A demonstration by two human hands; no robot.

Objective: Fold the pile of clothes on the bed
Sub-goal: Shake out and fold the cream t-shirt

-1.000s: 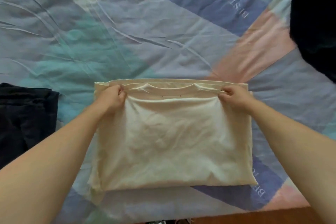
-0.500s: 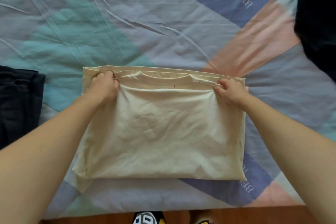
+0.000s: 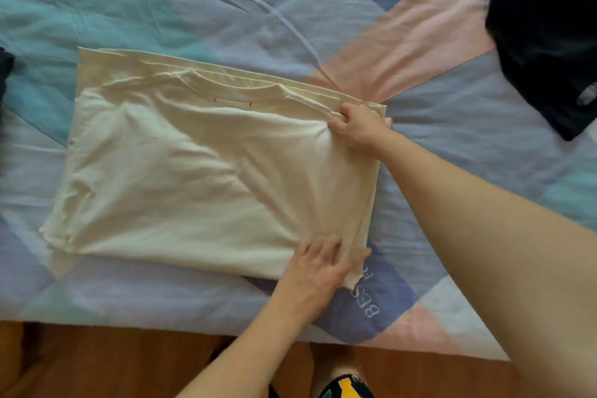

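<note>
Near patch of the pastel patchwork bed sheet (image 3: 381, 300): white letters "BEST F…", partly covered.
Far patch: "BES…", cut off.

Matt cream cotton-like shirt (image 3: 200, 171), creased, on a smooth wrinkled cloth bedsheet (image 3: 226, 10); glossy wooden floor (image 3: 97, 362).
</note>
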